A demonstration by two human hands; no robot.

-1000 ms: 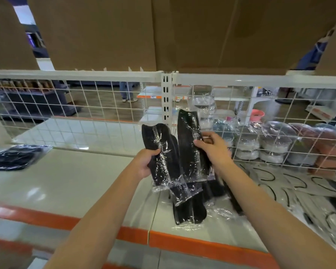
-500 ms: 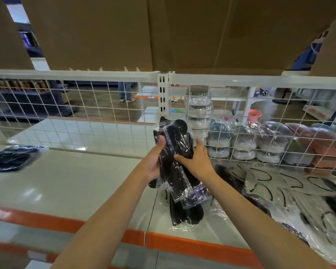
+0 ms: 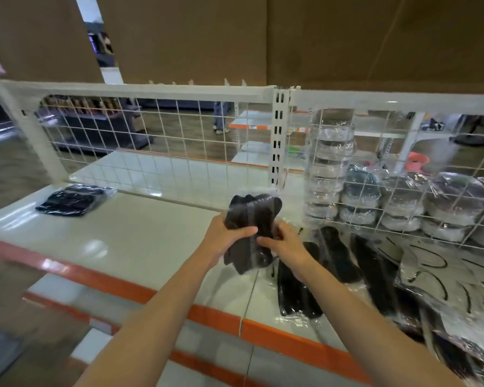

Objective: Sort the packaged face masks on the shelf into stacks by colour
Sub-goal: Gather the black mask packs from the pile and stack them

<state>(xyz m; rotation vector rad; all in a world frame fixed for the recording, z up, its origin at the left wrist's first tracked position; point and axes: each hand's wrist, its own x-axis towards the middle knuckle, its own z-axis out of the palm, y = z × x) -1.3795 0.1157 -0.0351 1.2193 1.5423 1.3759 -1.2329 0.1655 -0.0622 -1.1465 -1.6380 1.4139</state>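
A white wire grid [image 3: 179,141] backs the shelf beneath brown cardboard [image 3: 196,37]. Behind the mesh, wrapped bowls [image 3: 400,202] sit stacked, with a pink tub [image 3: 416,161] beyond and a person's legs [image 3: 220,118] on the shop floor.

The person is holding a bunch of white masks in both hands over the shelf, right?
Not quite. The bundle of masks is black, not white, as the head view shows. The rest is right: the left hand and the right hand both grip it above the shelf.
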